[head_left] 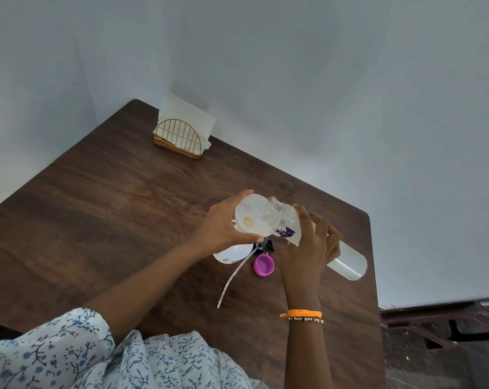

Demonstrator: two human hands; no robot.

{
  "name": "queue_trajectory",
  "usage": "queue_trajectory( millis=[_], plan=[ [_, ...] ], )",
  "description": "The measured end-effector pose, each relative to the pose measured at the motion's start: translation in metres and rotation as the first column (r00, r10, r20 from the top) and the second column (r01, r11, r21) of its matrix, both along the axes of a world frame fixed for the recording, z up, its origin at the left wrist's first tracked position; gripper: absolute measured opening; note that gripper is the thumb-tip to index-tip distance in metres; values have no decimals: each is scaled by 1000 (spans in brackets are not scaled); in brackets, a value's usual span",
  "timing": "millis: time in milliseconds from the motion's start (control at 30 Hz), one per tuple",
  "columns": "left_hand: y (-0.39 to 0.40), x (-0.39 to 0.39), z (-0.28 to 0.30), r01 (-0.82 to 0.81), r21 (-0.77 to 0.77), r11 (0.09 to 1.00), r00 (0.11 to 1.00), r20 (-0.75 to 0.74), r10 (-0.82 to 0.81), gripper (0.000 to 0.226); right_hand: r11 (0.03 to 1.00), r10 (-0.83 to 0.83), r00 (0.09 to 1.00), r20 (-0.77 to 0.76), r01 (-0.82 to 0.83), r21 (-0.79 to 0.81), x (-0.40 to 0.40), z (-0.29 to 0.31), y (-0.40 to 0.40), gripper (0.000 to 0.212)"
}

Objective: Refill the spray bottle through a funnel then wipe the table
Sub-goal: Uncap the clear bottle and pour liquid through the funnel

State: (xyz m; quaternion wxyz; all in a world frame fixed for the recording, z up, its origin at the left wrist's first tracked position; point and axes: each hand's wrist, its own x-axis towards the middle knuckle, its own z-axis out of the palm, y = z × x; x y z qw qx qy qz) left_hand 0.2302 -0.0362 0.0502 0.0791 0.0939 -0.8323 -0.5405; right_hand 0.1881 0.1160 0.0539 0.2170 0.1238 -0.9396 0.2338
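— Two hands busy: left hand (223,223) curled round the funnel (250,217) rim, right hand (310,242) wrapped round the tilted refill bottle (347,262), its open mouth over the funnel bowl.
— Halfway, then?
— Hardly. Pouring under way, judging by the tilt; no stream visible. Spray bottle (230,254) below the funnel, mostly hidden. Wiping not yet begun.
— Around it?
— Spray head with dip tube (232,279) lying loose on the table (97,220), purple cap (263,265) just beside. Napkin holder (179,138) at the far corner, well apart.
— In the way?
— Cap and tube, to be lifted before wiping.
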Motion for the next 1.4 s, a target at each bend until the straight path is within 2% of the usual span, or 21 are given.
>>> queue_trajectory(
  millis=[1400],
  plan=[
    [0,-1,-2,4,8,1000,1000,-27,-4,84,999,-12,1000,-11,13,39,-1,0,0,76]
  ],
)
